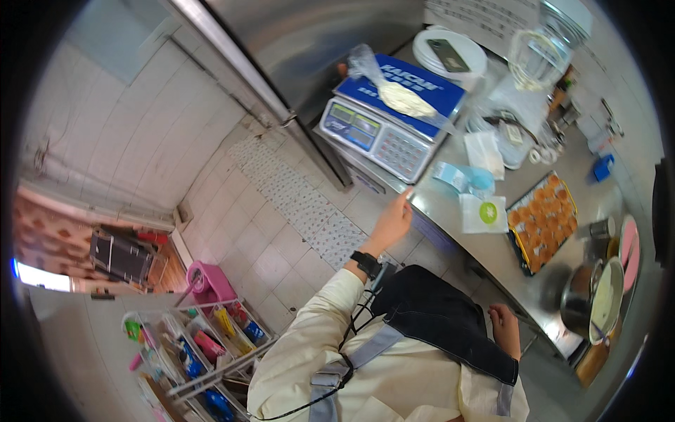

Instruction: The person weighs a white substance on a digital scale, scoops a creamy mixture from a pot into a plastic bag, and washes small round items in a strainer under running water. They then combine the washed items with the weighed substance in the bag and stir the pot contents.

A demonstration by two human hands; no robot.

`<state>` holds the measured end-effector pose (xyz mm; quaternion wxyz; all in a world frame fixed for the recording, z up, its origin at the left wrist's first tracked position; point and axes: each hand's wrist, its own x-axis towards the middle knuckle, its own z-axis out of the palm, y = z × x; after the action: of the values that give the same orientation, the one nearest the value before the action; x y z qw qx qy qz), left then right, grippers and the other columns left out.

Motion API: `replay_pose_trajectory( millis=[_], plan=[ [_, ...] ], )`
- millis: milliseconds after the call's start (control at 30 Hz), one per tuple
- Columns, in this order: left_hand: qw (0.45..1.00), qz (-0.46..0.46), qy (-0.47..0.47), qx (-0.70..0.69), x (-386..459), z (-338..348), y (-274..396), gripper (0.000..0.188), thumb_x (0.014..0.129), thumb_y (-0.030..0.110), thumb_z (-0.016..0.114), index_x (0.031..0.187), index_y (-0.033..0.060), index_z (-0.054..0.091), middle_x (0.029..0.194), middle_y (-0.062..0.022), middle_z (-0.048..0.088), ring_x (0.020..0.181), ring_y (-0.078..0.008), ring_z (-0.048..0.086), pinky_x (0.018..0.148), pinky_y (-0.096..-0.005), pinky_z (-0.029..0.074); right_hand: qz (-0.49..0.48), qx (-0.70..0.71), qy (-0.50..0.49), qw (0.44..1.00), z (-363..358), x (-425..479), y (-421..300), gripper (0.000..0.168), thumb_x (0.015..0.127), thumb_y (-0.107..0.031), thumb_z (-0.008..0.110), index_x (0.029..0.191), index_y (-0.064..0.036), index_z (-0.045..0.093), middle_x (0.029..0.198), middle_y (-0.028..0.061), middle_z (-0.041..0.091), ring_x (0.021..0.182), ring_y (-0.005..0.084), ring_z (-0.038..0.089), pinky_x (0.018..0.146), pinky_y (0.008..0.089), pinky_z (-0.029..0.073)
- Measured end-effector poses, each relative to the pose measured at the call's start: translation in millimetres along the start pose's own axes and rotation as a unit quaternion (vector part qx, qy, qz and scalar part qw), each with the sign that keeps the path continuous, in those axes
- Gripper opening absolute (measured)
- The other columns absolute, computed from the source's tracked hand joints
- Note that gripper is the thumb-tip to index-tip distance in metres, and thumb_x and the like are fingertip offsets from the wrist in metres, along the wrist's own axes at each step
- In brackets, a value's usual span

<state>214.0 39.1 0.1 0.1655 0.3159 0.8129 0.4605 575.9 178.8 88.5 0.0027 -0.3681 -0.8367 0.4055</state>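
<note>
My left hand (393, 221), with a black band on the wrist, hangs at the steel table's near edge. Its index finger reaches toward the front corner of a digital counter scale (390, 150), and nothing shows between the fingers. On the scale's blue platform lies a clear plastic piping bag (406, 99) filled with pale cream. My right hand (505, 327) is low beside my dark apron (432, 311), away from the tabletop. Its fingers curl inward and the palm is hidden. Blue-and-white packets (464, 179) and a white packet with a green mark (483, 213) lie beyond my left hand.
A tray of small round baked pieces (543, 224) and a metal pot (580, 306) stand on the table (448, 224). A phone (448, 55) rests on a white lidded bucket (422, 47). A rack of packages (211, 343) stands behind, beside a pink bin (221, 285).
</note>
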Motion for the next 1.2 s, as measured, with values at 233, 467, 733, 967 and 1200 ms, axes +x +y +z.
replay_pose_trajectory(
  millis=[233, 467, 733, 967, 1200],
  plan=[
    [0.996, 0.033, 0.028, 0.078, 37.8, -3.4, 28.4, 0.060, 0.083, 0.010, 0.051, 0.139, 0.0120, 0.027, 0.091, -0.0129, 0.057, 0.079, -0.0256, 0.057, 0.073, -0.0348, 0.045, 0.082, 0.028, 0.047, 0.995, 8.7, -45.3, 22.7, 0.019, 0.087, -0.014, 0.052, 0.098, 0.000, 0.058, 0.087, 0.0158, 0.065, 0.081, 0.0269, 0.063, 0.071, 0.0340, 0.047],
    [0.994, 0.006, 0.106, -0.038, 90.5, -17.8, 13.7, 0.054, 0.086, 0.022, 0.052, 0.129, -0.0050, 0.034, 0.106, -0.0197, 0.054, 0.097, -0.0289, 0.053, 0.083, -0.0347, 0.042, 0.117, 0.060, 0.085, 0.988, 16.4, -73.9, 38.4, 0.017, 0.086, -0.011, 0.053, 0.098, -0.001, 0.058, 0.085, 0.0187, 0.063, 0.080, 0.0331, 0.061, 0.069, 0.0361, 0.046],
    [0.951, -0.170, 0.225, 0.131, 244.8, -88.1, 66.0, 0.092, 0.069, 0.069, 0.054, 0.121, -0.0055, 0.043, 0.121, -0.0252, 0.048, 0.114, -0.0394, 0.044, 0.098, -0.0437, 0.033, 0.123, 0.013, 0.128, 0.984, 1.8, -102.6, 53.6, 0.015, 0.085, -0.010, 0.053, 0.096, 0.000, 0.058, 0.082, 0.0189, 0.062, 0.076, 0.0345, 0.061, 0.067, 0.0368, 0.046],
    [0.934, -0.166, 0.309, 0.075, 290.3, -52.0, 33.5, 0.075, 0.061, 0.033, 0.076, 0.113, -0.0023, 0.035, 0.111, -0.0184, 0.050, 0.100, -0.0304, 0.052, 0.085, -0.0413, 0.042, 0.093, 0.082, 0.196, 0.973, -11.3, -107.1, 47.7, 0.014, 0.084, -0.010, 0.055, 0.093, 0.001, 0.059, 0.083, 0.0187, 0.062, 0.075, 0.0348, 0.060, 0.066, 0.0347, 0.047],
    [0.944, 0.167, 0.216, -0.187, 150.2, -18.6, 155.4, 0.053, 0.071, 0.005, 0.069, 0.113, -0.0055, 0.039, 0.108, -0.0180, 0.050, 0.096, -0.0255, 0.054, 0.085, -0.0357, 0.044, 0.058, 0.192, 0.223, 0.954, -59.6, -92.3, 41.7, 0.017, 0.085, -0.011, 0.056, 0.098, 0.000, 0.059, 0.091, 0.0116, 0.064, 0.087, 0.0213, 0.062, 0.074, 0.0301, 0.047]
  ],
)
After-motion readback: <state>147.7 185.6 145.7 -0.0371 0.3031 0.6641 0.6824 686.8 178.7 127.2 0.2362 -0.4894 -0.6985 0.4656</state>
